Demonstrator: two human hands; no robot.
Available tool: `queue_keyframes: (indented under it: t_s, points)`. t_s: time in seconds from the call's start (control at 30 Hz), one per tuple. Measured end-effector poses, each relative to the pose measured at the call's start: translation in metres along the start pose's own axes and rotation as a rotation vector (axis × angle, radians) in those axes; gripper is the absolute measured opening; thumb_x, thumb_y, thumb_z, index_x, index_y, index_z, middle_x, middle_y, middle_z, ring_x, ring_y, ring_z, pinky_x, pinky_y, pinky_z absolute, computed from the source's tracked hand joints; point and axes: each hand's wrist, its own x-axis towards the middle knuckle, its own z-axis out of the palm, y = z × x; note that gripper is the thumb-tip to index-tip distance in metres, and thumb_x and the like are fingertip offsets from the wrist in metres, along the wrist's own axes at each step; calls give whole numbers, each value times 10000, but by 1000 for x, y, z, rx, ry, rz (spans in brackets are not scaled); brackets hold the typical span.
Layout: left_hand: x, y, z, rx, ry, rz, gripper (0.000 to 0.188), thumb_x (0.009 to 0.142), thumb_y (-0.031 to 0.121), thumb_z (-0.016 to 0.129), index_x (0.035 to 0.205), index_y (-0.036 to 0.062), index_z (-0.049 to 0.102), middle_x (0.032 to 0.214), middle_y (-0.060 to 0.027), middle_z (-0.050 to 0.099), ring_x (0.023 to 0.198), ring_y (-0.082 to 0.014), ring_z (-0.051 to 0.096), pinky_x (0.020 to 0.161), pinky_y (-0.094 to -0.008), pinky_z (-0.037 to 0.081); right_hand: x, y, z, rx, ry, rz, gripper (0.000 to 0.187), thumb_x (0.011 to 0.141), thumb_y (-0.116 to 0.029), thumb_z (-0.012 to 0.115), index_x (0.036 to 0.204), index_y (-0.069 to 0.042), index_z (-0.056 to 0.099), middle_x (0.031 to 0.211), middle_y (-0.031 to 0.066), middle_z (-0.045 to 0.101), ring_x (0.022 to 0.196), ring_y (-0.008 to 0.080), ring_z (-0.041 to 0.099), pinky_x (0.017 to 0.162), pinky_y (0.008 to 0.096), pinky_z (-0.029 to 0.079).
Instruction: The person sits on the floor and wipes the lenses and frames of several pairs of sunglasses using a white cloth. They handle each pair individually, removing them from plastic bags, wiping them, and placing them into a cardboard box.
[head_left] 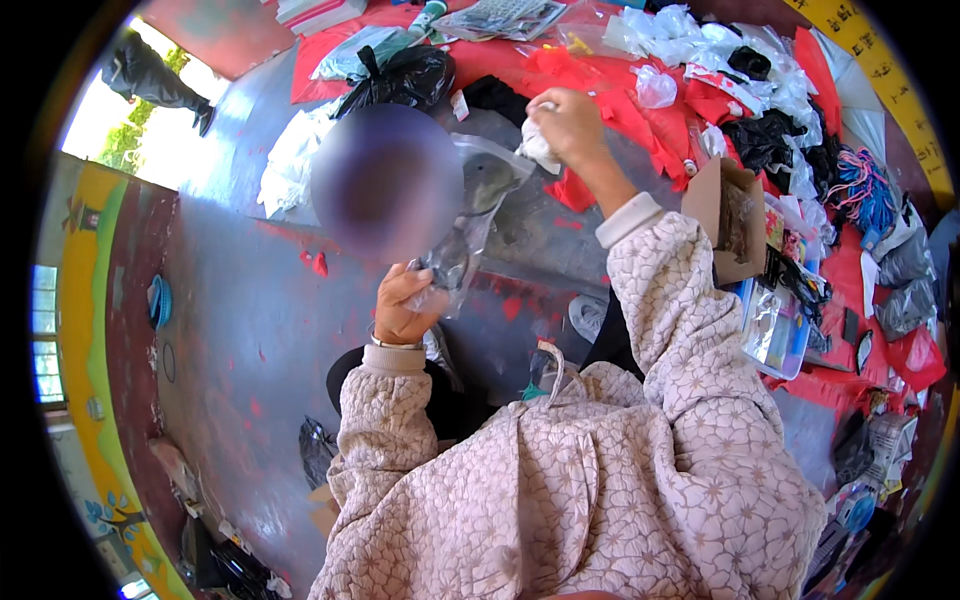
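Observation:
My left hand (402, 303) is closed on the lower edge of a clear plastic bag (486, 200), held up in front of me. Something dark shows through the plastic, but I cannot make out what it is. Farther off to the right, my right hand (568, 128) is raised, its fingers closed round a crumpled white cloth-like bundle (537, 147). That bundle hangs just above the floor, apart from the bag. A blurred round patch covers the area left of the bag and hides what lies there.
A red sheet (560, 70) at the back and right bears plastic bags and clutter. To my right stand an open cardboard box (722, 215) and a clear plastic bin (775, 330). A black bag (408, 78) lies at the back. Another person's leg (165, 85) shows at the doorway.

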Motion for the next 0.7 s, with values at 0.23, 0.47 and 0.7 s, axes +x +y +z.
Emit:
queue_keyframes:
  t_s: [0.23, 0.47, 0.7]
  points:
    - [-7, 8, -6, -691, 56, -50, 837, 645, -31, 561, 1408, 26, 221, 1323, -164, 414, 1299, -334, 329, 997, -421, 413, 0, -37, -33, 769, -130, 440, 275, 820, -279, 638, 815, -5, 660, 610, 41, 579, 579, 129, 569, 555, 274, 454]
    - [0, 26, 11, -623, -52, 37, 717, 716, 49, 579, 1369, -7, 290, 1376, -163, 362, 1295, -318, 341, 1029, -445, 340, -30, -71, -31, 836, -905, 413, 351, 863, -352, 598, 978, -21, 619, 747, 33, 623, 623, 97, 596, 547, 244, 489]
    - [12, 34, 30, -701, -126, 46, 742, 871, 429, 503, 1402, -6, 222, 1434, -149, 294, 1306, -332, 316, 1054, -491, 265, -34, -52, -4, 1069, -646, 757, 204, 825, -158, 634, 917, 24, 638, 774, 92, 654, 648, 159, 634, 573, 316, 518]
